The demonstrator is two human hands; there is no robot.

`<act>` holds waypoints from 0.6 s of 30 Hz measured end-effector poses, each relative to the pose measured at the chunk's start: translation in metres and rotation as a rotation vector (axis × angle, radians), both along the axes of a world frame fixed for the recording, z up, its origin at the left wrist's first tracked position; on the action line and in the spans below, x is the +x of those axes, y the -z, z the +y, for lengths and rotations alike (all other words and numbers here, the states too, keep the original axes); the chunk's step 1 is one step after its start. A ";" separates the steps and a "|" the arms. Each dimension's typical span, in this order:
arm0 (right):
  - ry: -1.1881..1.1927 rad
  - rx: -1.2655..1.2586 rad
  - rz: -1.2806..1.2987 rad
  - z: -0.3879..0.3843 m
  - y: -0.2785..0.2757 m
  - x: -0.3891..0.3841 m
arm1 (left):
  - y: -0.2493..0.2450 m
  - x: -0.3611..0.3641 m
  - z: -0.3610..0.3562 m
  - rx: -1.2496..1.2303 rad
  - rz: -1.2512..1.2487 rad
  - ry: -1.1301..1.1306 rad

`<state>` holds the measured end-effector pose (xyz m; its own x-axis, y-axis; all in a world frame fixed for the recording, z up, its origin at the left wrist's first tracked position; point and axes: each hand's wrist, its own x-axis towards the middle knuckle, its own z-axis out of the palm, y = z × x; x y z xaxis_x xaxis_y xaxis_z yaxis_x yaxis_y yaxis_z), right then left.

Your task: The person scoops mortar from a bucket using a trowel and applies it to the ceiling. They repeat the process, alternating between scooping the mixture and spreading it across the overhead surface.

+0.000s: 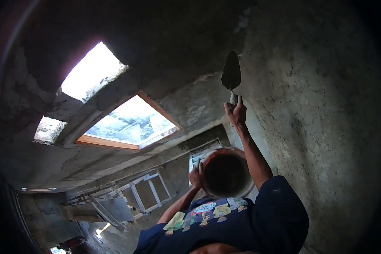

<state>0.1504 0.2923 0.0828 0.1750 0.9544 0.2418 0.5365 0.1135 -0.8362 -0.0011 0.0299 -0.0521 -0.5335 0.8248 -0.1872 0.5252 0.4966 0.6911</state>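
Observation:
My right hand (237,112) is raised, its fingers wrapped round the handle of a pointed trowel (231,73). The trowel's dark blade points away from me, close to where two rough grey wall surfaces meet. Lower down, my left hand (196,174) grips the rim of a round bucket (241,191) in front of my chest. The bucket's mouth faces me and its inside is in deep shadow, so its contents are hidden.
A rough plastered wall (321,139) rises on the right. To the left are a wood-framed window (108,143) and bright openings (95,70) in the wall. A wooden frame like a ladder (150,190) and boards (116,208) stand at the lower left.

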 end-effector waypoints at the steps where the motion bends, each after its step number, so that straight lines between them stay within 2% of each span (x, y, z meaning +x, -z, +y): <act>1: 0.006 -0.013 -0.015 -0.018 -0.009 0.011 | 0.007 -0.001 -0.004 0.012 0.002 0.011; 3: -0.146 0.027 -0.094 -0.052 -0.020 0.036 | 0.002 0.001 -0.003 0.038 0.035 0.015; 5: -0.191 0.333 -0.186 -0.089 -0.023 0.058 | 0.002 0.001 -0.005 0.025 0.012 0.001; 7: -0.203 0.310 -0.283 -0.137 -0.044 0.075 | 0.009 0.002 -0.007 0.033 0.021 -0.008; 9: -0.209 0.102 -0.257 -0.190 -0.045 0.086 | 0.015 0.000 -0.006 0.041 0.033 0.017; 10: -0.278 -0.039 -0.188 -0.216 -0.034 0.093 | 0.021 -0.002 -0.008 -0.002 0.054 0.053; 11: -0.252 -0.131 -0.216 -0.245 -0.019 0.096 | 0.014 -0.002 -0.006 -0.009 0.025 0.054; 12: -0.290 -0.313 -0.356 -0.274 -0.003 0.102 | 0.013 -0.001 -0.005 0.053 0.022 0.042; 13: -0.329 -0.481 -0.499 -0.294 0.012 0.111 | 0.009 -0.001 -0.003 -0.007 0.007 0.038; 14: -0.443 -0.824 -0.773 -0.307 0.021 0.121 | 0.006 0.000 -0.003 0.003 -0.005 0.049; 15: -0.530 -0.897 -0.923 -0.320 0.027 0.129 | 0.002 0.001 -0.003 -0.002 -0.038 0.023; 18: -0.508 -0.926 -0.915 -0.332 0.018 0.124 | -0.005 0.007 -0.006 -0.014 -0.061 -0.016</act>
<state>0.2744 -0.0402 0.0645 -0.1093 0.7387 -0.6652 0.9937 0.0636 -0.0927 0.0058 0.0242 -0.0468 -0.5336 0.8135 -0.2313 0.4742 0.5142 0.7146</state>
